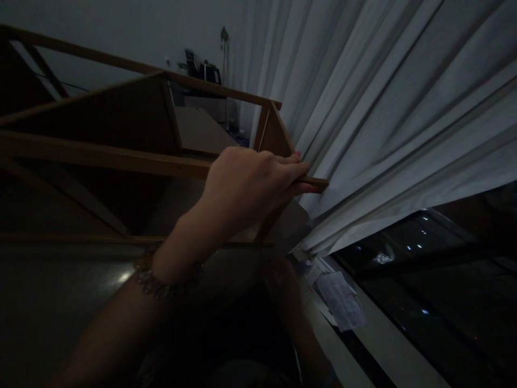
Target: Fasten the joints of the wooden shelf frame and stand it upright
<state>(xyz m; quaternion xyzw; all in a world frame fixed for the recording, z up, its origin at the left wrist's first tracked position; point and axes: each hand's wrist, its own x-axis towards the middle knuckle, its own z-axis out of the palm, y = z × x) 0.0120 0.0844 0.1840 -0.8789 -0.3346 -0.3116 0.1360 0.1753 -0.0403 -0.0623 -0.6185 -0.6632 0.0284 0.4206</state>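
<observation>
A wooden shelf unit [100,156] with narrow rails and darker panels stretches from the left edge to the curtain. My left hand [250,178], with a beaded bracelet at the wrist, is closed over the right end of its near rail. The thumb and fingers lie on the two sides of the wood. Lower down, in deep shadow, is my right hand [283,277], below the unit's right end. Its fingers are too dark to make out, and whether it touches anything does not show.
A long pale curtain [383,118] hangs close to the unit's right end. Papers [341,299] lie on a ledge [388,334] beside a dark window [444,269]. Behind the unit, a dark kettle [210,73] stands near the wall.
</observation>
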